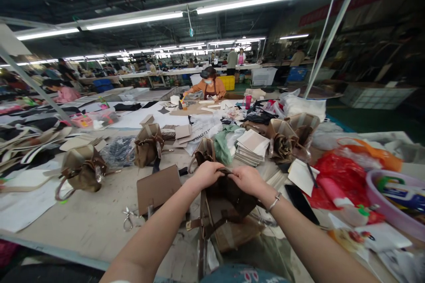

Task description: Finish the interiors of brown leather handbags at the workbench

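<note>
A brown bag (229, 230) with straps and buckles stands in front of me at the table's near edge. My left hand (210, 174) pinches the top edge of its dark fabric. Close beside it, my right hand (247, 180) grips the same edge, fingers closed. A brown flat panel (158, 188) lies left of the bag, with small scissors (128, 219) nearer to me. Just beyond my hands sits another, smaller-looking brown bag (204, 150). The bag's lower part is partly hidden by my forearms.
More brown bags (81, 168) stand left and right on the table. A stack of cards (252, 147), a black phone (301, 204), a red plastic bag (338, 174) and a purple basin (378, 203) lie right. Across the table a co-worker (209, 86) works.
</note>
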`<state>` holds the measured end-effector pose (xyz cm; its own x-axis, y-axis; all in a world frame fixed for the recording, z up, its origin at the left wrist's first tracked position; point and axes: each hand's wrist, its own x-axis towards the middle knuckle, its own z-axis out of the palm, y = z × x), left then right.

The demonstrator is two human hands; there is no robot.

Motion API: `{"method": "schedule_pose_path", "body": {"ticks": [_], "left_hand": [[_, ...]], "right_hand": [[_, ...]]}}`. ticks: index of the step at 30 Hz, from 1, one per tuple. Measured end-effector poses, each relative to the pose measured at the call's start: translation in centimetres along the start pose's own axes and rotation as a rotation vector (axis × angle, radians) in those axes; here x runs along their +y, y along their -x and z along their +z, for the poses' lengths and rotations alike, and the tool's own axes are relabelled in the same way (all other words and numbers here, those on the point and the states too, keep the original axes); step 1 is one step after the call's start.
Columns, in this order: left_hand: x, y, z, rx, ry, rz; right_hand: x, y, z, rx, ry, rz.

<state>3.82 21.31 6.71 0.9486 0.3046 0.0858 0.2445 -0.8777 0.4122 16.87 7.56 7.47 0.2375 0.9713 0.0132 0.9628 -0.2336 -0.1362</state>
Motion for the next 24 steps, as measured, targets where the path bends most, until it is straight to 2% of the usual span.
{"method": "schedule_pose_path", "body": {"ticks": [6,14,24], "left_hand": [[0.0,-0.9,0.2,0.037,-0.013,-0.016],[-0.4,-2.6,-0.2,-0.022,-0.14,0.062],[-0.5,-4.7,-1.5,-0.159,-0.14,0.147]], "right_hand": [[0.7,-0.3,0.1,-0.003,-0.011,0.019],[1.5,-0.5,0.0,-0.004,-0.035,0.004],[2.1,-0.6,-0.2,0.006,-0.055,-0.035]]}}
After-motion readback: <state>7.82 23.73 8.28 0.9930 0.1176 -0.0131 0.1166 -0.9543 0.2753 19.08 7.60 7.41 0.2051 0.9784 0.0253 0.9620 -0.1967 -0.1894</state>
